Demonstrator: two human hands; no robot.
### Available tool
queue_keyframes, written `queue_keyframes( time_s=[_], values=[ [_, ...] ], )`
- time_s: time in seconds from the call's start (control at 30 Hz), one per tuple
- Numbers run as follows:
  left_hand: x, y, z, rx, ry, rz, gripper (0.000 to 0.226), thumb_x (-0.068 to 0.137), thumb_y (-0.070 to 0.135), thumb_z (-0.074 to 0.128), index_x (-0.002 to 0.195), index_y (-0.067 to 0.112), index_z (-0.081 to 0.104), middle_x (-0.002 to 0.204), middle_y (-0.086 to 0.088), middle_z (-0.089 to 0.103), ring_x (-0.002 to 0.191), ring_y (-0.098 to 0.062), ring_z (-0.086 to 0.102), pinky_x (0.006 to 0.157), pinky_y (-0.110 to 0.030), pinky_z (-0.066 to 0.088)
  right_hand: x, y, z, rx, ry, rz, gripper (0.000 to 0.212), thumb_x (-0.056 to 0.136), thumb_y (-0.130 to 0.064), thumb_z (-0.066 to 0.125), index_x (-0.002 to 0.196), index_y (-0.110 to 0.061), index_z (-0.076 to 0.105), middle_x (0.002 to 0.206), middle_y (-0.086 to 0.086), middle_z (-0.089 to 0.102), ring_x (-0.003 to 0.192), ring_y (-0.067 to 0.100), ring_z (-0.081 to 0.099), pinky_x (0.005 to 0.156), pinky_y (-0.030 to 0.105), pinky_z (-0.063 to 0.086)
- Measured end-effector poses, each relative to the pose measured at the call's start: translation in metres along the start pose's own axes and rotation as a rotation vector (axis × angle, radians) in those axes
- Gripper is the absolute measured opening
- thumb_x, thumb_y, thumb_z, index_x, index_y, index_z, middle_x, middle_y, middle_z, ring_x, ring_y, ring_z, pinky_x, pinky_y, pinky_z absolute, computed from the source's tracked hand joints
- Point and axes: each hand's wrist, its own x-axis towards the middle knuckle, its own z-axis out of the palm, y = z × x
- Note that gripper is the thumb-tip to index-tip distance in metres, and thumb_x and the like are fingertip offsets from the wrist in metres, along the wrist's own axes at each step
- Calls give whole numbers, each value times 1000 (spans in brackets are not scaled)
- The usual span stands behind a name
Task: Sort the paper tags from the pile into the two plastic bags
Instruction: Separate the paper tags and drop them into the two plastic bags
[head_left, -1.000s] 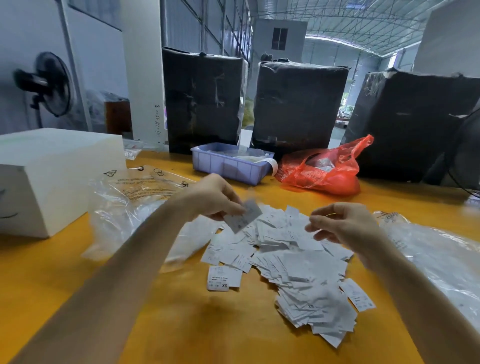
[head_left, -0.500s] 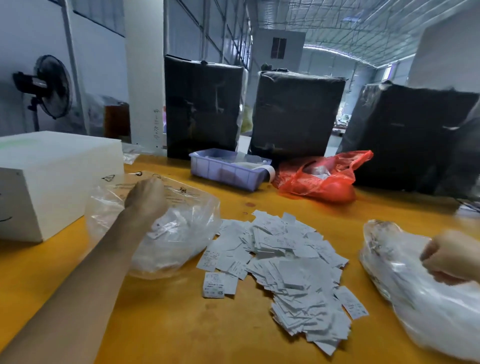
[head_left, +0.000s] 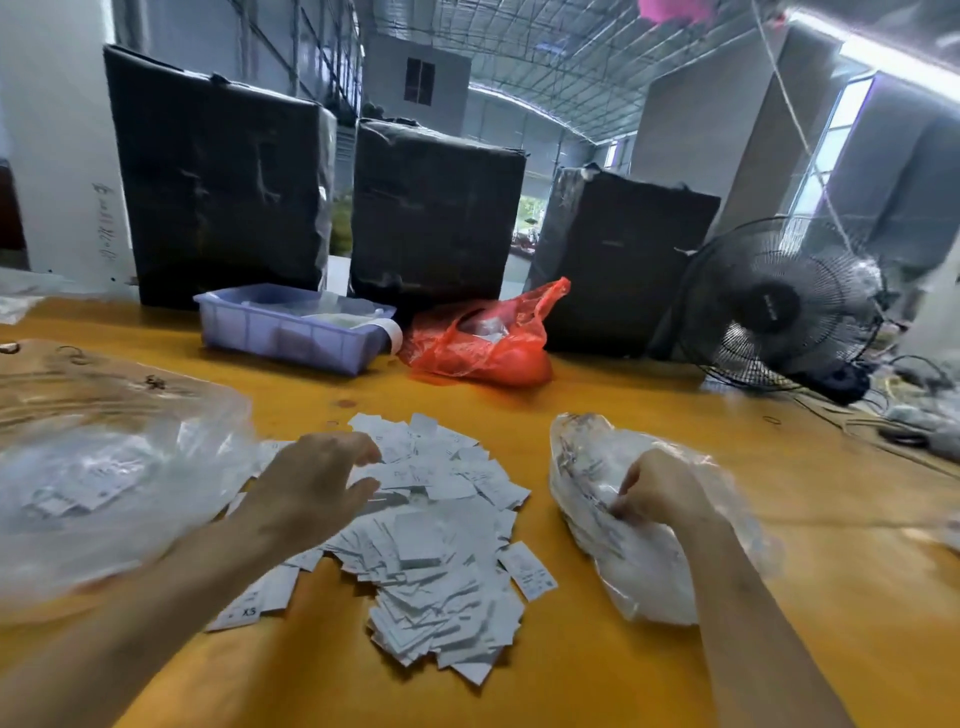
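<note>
Back from the left bag, the left hand now hovers over the near-left part of the pile of paper tags, fingers spread and loose, gripping nothing. Half a second ago it was a fist inside that bag's mouth. The right hand, which was farther out to the right, now sits in the opening of the right bag, fingertips pinched together against the plastic; whether they hold a tag or only the film I cannot tell (blur hides it). The view has also swung right, so the white box has gone from sight and a black fan has come in.

On the yellow table the pile lies between the two clear bags, its left edge touching the left bag, and a strip of bare table separates it from the right one. One tag marked XS lies at the near-left fringe, beside the left forearm. Behind the pile stand a lilac bin and a red plastic bag, just beside each other, with three black-wrapped boxes behind them. The fan leans at the far right edge, with cables trailing past it. Bare table lies open in front of the pile and between the forearms.
</note>
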Motion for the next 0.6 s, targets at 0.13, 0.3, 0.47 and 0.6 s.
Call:
queue_keyframes(
  time_s=[0.13,0.3,0.47,0.6],
  values=[
    [-2,0,9,-39,-42,41,31,88,26,65,117,16,63,114,3,66,103,-12,60,83,-19,45,8,8,-1,69,32,23,18,76,0,72,89,12,70,86,25,71,71,27,68,74,44,58],
    [-2,3,10,-167,-38,46,27,84,21,71,109,12,67,102,2,69,87,-7,59,69,-4,40,6,3,-22,153,150,14,8,80,-5,72,78,3,72,73,15,71,70,25,69,74,43,59],
    [-3,13,12,-427,-38,-18,16,83,20,71,99,14,70,90,8,70,83,-2,64,74,-7,47,-19,-38,-40,781,135,-212,1,80,2,69,82,2,68,62,8,68,54,13,66,52,19,54],
    [-3,30,8,-1011,-220,-272,48,73,50,65,100,10,67,90,-2,75,89,-19,71,79,-28,57,-45,-87,-27,1317,-265,-250,9,81,3,66,77,-5,69,61,5,69,56,12,65,54,18,53]
  ],
)
